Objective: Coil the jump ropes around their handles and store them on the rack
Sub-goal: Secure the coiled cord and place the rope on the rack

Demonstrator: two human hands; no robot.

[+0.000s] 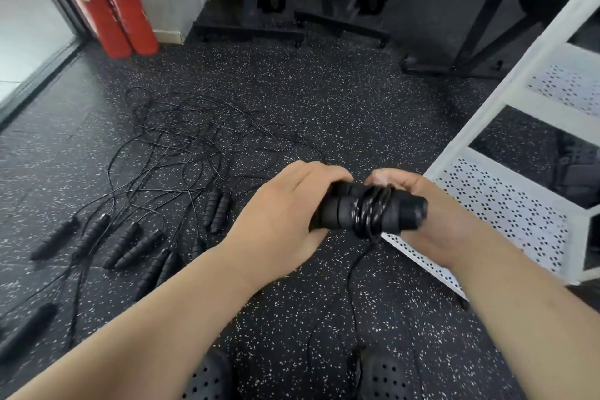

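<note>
We hold one rope's two black handles (341, 209) side by side, near centre, just left of the white rack (487, 127). Our left hand (285, 204) curls over their left ends. Our right hand (435, 232) wraps the right ends from behind with bent fingers; whether it also pinches the cord, we cannot tell.

A few turns of cord (370, 213) ring the middle of the handles. A loose tail (352, 273) drops from them to the floor (324, 91).

To wind well, we would likely keep the handles pressed together, hold the tail taut and lay each turn snug beside the last. Tucking the end under a turn should stop it springing loose.

The handles look matte, ribbed and padded. The cord is thin, glossy and wiry. More ropes (181, 146) lie tangled on the floor to the left.
</note>
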